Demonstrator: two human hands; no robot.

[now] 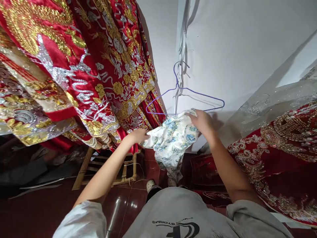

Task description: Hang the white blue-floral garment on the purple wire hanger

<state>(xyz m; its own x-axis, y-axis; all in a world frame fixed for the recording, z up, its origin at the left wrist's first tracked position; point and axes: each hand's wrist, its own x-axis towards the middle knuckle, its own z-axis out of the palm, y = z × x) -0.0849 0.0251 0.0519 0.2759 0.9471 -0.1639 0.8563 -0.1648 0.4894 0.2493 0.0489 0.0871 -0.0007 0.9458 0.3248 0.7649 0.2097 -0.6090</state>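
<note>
A white garment with blue flowers (172,140) hangs from both my hands in front of me. My left hand (138,135) grips its left edge with closed fingers. My right hand (201,122) holds its upper right part, up against the lower bar of a purple wire hanger (184,90). The hanger stands just above the cloth against the white wall, its hook pointing up. Whether my right hand also grips the hanger wire is hidden by the cloth.
Red robes with gold and silver embroidery (74,66) hang close on the left. More red beaded fabric (279,155) and sheer glittery cloth lie on the right. A wooden stool (106,168) stands on the dark red tiled floor below. White cables (183,43) run down the wall corner.
</note>
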